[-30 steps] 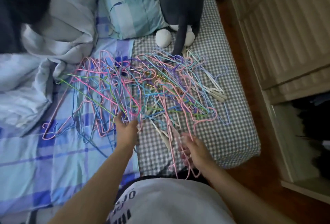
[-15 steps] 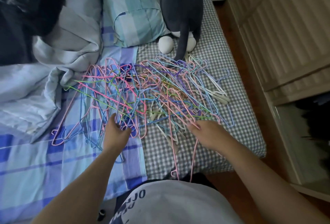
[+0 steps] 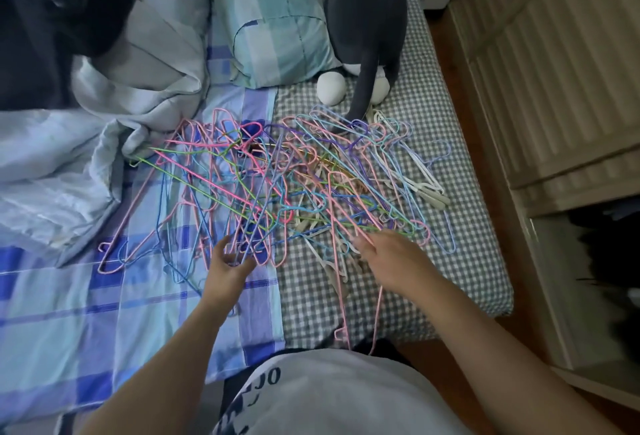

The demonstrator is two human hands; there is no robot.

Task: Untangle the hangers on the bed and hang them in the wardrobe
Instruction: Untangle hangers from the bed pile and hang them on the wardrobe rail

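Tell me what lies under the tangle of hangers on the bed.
Under the hanger tangle lie a blue plaid sheet on the left and a grey checked cover on the right. Anything beneath the dense middle is hidden.

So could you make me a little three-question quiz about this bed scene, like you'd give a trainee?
1. True or false: the tangled hangers lie in one pile on the bed.
2. What sits on the bed just beyond the pile? A) a grey plush toy B) a laptop C) a shoe
3. Fill in: the left hand touches the pile's near edge over the ____ plaid sheet.

Key:
1. True.
2. A, the grey plush toy.
3. Blue; the right hand reaches over the grey checked part.
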